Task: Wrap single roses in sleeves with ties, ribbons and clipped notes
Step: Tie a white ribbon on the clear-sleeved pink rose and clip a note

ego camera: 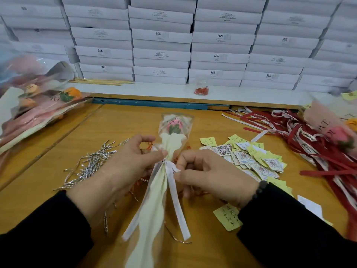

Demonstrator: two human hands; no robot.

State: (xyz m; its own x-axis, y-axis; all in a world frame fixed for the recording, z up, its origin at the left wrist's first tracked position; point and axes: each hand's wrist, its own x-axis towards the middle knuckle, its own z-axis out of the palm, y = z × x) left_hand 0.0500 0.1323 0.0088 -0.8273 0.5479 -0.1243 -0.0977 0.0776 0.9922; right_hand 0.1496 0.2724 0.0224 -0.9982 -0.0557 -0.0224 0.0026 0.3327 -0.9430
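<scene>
Two hands (123, 171) at work, one sleeved rose (173, 126) between them, one jar (201, 85), piles of ties (90, 163) and notes (251, 157) uncountable.

Stacks of flat white boxes (162, 53), several printed with "SGS", rose like a wall across the far side, standing on a white ledge (154, 89). A few thin wooden sticks (102, 82) lay on that ledge to the left, close against the boxes. Below the ledge a blue strip (150, 104) ran along the far edge of the wooden table (116, 122), whose bare yellow-brown top showed a seam slanting from far centre toward the near left.
</scene>
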